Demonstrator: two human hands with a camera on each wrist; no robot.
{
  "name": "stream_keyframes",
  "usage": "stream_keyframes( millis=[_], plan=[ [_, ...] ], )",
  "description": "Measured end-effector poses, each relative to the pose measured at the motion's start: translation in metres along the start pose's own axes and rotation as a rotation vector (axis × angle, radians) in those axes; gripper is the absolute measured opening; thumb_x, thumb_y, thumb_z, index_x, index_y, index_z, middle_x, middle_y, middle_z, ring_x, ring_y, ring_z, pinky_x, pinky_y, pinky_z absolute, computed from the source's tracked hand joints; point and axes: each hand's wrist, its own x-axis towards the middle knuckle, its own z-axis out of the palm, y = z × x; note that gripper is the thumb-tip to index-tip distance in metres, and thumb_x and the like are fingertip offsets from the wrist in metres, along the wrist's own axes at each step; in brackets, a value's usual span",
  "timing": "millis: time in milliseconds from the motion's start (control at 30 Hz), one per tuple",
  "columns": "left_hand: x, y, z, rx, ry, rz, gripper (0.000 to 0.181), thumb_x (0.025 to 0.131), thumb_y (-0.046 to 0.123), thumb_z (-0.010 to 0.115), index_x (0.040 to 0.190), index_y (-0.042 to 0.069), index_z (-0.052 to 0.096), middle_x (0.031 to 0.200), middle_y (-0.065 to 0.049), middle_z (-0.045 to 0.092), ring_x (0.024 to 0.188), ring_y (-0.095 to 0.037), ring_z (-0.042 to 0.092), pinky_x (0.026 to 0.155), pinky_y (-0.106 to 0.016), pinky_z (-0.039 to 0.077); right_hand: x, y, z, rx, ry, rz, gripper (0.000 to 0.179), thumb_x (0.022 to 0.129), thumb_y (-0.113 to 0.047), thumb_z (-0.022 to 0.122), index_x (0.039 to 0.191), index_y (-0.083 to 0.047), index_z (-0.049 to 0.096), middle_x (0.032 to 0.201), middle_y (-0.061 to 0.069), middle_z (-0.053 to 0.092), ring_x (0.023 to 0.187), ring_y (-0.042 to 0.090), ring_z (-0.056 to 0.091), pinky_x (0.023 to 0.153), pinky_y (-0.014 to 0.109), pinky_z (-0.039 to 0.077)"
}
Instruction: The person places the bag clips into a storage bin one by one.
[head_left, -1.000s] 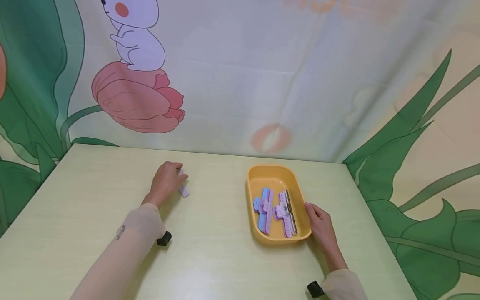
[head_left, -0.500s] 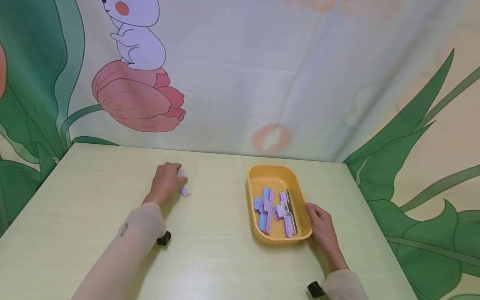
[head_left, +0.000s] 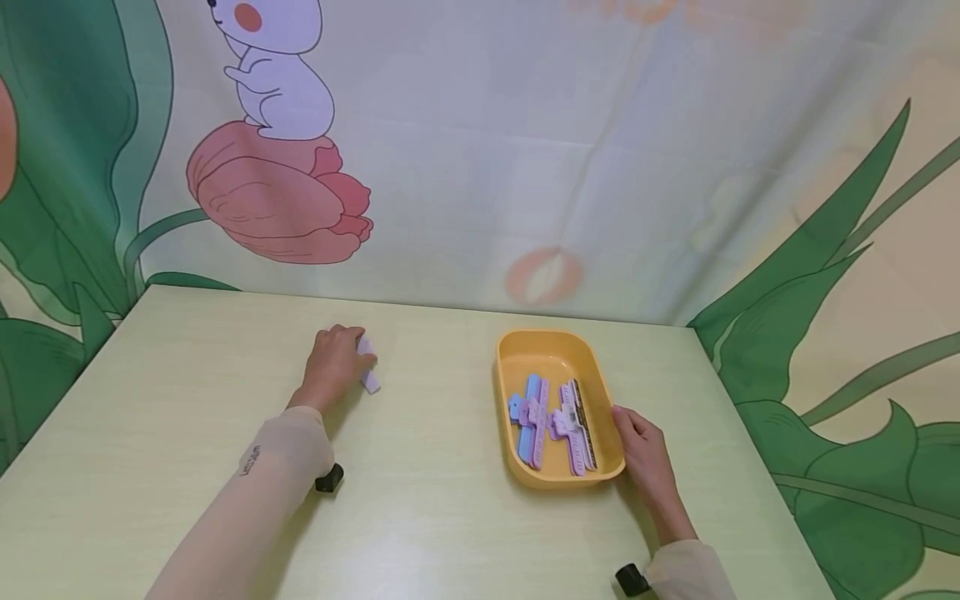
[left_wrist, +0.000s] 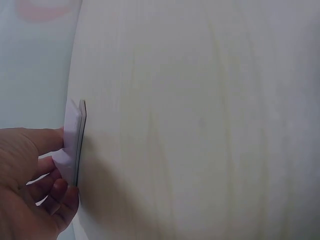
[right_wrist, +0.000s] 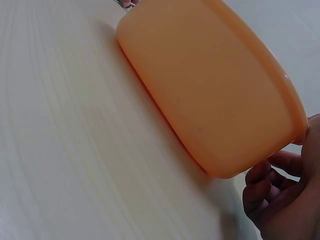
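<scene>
My left hand (head_left: 332,367) is at the left of the table, its thumb and fingers pinching a lilac plastic clip (head_left: 370,381). In the left wrist view this clip (left_wrist: 74,130) shows a flat long edge close over the tabletop, and the fingertips cover part of it. My right hand (head_left: 647,454) grips the near right corner of a yellow plastic tray (head_left: 546,360). The right wrist view has the tray's outer wall (right_wrist: 205,90), with fingers curled under its rim. Inside lie a blue clip (head_left: 525,446), lilac clips (head_left: 538,425) and a dark-patterned strip (head_left: 585,429).
The pale wooden table (head_left: 435,450) ends at a printed cloth backdrop (head_left: 450,167) right behind the tray and the left hand. A black wrist camera (head_left: 329,478) sits under the left sleeve, another black camera (head_left: 632,579) beside the right wrist.
</scene>
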Motion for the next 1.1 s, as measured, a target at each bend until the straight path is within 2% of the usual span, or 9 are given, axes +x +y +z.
stream_keyframes(
  millis=[133, 200, 333, 433, 700, 867, 1100],
  plan=[
    [0.0004, -0.0005, 0.0017, -0.001, 0.012, 0.006, 0.054, 0.095, 0.013, 0.071, 0.139, -0.011, 0.055, 0.131, -0.032, 0.057, 0.122, -0.048, 0.046, 0.104, -0.054, 0.043, -0.0003, -0.0005, 0.0003, 0.004, 0.000, -0.001, 0.061, 0.108, -0.051, 0.047, 0.143, -0.003, 0.060, 0.143, 0.017, 0.059, 0.122, 0.025, 0.057, 0.086, 0.011, 0.046],
    [0.0007, -0.0006, 0.0021, 0.002, 0.013, 0.010, 0.053, 0.095, 0.013, 0.071, 0.139, -0.012, 0.055, 0.131, -0.032, 0.057, 0.121, -0.048, 0.046, 0.104, -0.054, 0.043, -0.0006, -0.0008, 0.0002, 0.006, 0.000, -0.002, 0.061, 0.108, -0.051, 0.047, 0.143, -0.003, 0.060, 0.143, 0.017, 0.060, 0.121, 0.025, 0.056, 0.085, 0.011, 0.046],
    [0.0005, -0.0012, 0.0020, 0.005, 0.007, 0.017, 0.053, 0.096, 0.012, 0.069, 0.140, -0.013, 0.053, 0.132, -0.033, 0.056, 0.122, -0.047, 0.045, 0.105, -0.054, 0.042, -0.0007, -0.0009, 0.0000, 0.000, -0.001, 0.004, 0.061, 0.108, -0.051, 0.047, 0.144, -0.003, 0.060, 0.144, 0.017, 0.059, 0.123, 0.025, 0.056, 0.094, 0.020, 0.048],
    [-0.0003, -0.0012, 0.0017, -0.003, 0.004, 0.019, 0.054, 0.096, 0.013, 0.069, 0.141, -0.013, 0.053, 0.132, -0.033, 0.056, 0.122, -0.046, 0.046, 0.105, -0.054, 0.042, -0.0008, -0.0006, 0.0001, -0.003, 0.003, 0.002, 0.060, 0.108, -0.050, 0.047, 0.143, -0.003, 0.060, 0.143, 0.018, 0.059, 0.123, 0.026, 0.057, 0.097, 0.024, 0.049],
    [-0.0039, -0.0010, -0.0004, -0.029, 0.010, 0.036, 0.054, 0.097, 0.013, 0.071, 0.141, -0.013, 0.053, 0.129, -0.032, 0.058, 0.120, -0.045, 0.049, 0.105, -0.054, 0.044, -0.0004, -0.0005, 0.0005, 0.009, 0.006, 0.006, 0.058, 0.109, -0.048, 0.047, 0.143, -0.002, 0.060, 0.143, 0.018, 0.059, 0.119, 0.025, 0.057, 0.081, 0.009, 0.046],
    [-0.0043, -0.0017, 0.0002, -0.075, 0.008, 0.035, 0.056, 0.099, 0.016, 0.070, 0.144, -0.011, 0.050, 0.132, -0.029, 0.056, 0.123, -0.043, 0.049, 0.109, -0.054, 0.042, -0.0007, -0.0001, 0.0002, 0.010, 0.003, 0.003, 0.062, 0.108, -0.051, 0.047, 0.144, -0.002, 0.059, 0.143, 0.018, 0.059, 0.118, 0.025, 0.056, 0.081, 0.009, 0.046],
    [-0.0063, -0.0039, -0.0053, -0.191, 0.023, 0.046, 0.056, 0.100, 0.018, 0.067, 0.146, -0.010, 0.050, 0.131, -0.028, 0.058, 0.121, -0.040, 0.054, 0.109, -0.052, 0.043, -0.0012, -0.0013, 0.0007, 0.000, 0.001, 0.008, 0.062, 0.108, -0.052, 0.046, 0.144, -0.003, 0.059, 0.143, 0.018, 0.059, 0.117, 0.025, 0.056, 0.080, 0.009, 0.046]
  ],
)
